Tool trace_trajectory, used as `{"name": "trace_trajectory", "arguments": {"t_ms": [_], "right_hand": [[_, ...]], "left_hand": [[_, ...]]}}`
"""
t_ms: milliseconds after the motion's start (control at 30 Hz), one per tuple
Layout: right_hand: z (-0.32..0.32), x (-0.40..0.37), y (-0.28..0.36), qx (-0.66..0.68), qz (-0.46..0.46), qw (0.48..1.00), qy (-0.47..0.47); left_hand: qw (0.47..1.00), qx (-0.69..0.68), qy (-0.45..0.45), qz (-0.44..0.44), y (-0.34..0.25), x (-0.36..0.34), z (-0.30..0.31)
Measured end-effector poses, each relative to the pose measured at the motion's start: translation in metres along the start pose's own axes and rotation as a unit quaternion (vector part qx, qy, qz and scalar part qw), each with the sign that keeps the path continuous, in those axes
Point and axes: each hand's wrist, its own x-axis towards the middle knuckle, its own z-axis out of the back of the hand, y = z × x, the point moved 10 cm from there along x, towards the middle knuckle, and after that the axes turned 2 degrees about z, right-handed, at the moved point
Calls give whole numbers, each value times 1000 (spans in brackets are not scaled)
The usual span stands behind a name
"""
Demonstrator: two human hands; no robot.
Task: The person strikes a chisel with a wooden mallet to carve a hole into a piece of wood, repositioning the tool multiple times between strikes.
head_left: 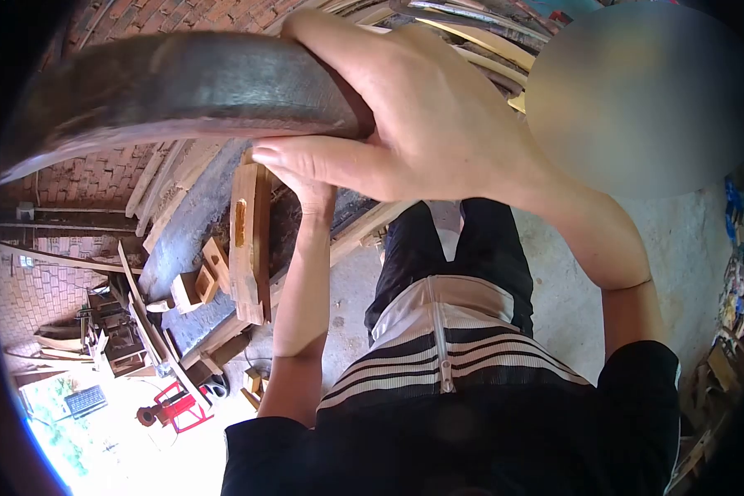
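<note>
Close to the camera, a thick, dark, slightly curved bar (198,83) runs from the left edge to my right hand (422,116). My right hand is closed around its end, with the thumb along the lower side and the index finger over the top. What the bar belongs to does not show. Below and behind it is my left hand (312,192), its fingers covered by the bar and my right hand. Beside my left wrist stands a squared wooden beam (252,248) with a long slot cut in its face.
Small cut wooden blocks (193,291) lie left of the beam. A long plank (372,225) runs diagonally behind my left forearm. Timber strips (492,41) are stacked at the top. A red metal frame (192,417) stands lower left. A blurred patch hides the upper right.
</note>
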Motion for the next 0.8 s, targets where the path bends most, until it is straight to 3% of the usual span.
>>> {"name": "trace_trajectory", "arguments": {"t_ms": [33,67,133,167,300,333,400,433,467,533,567,600,633,667,733,800], "right_hand": [[2,0,3,6,21,1000,-21],[-3,-5,0,7,23,999,-21],[-45,-24,-27,-155,-23,975,157],[-46,-24,-28,-161,-21,972,172],[-21,-12,-3,-37,-10,996,74],[-22,-9,-3,-31,-13,996,79],[-6,-3,2,-24,17,1000,3],[-18,-7,-10,-55,-8,997,61],[-21,-12,-19,-57,-5,997,60],[-49,-32,-59,-43,-89,980,171],[-49,-34,-65,-50,-88,980,174],[-52,-41,-79,27,-157,972,172],[-61,-52,-92,108,-226,953,168],[-64,-59,-107,74,-180,973,122],[-88,-88,-140,22,-307,920,241],[-115,-120,-171,-65,-296,906,295]], "left_hand": [[985,128,-109,25,22,-3,-5],[985,129,-110,23,18,2,5],[985,-23,137,101,11,15,-18],[976,-68,142,150,5,16,-21],[979,-77,109,153,0,13,-18],[980,-74,97,154,0,12,-16],[984,-72,74,145,-3,13,-12],[986,-74,62,138,-6,13,-10],[987,-78,51,130,-9,14,-9],[994,-80,72,36,-45,28,-18],[980,-171,70,76,-44,28,-22],[957,-255,65,120,-40,24,-23],[960,-213,55,172,-32,19,-20],[971,-180,73,140,-32,17,-16],[955,-249,89,138,-31,11,-15],[952,-257,106,127,-34,8,-12]]}}
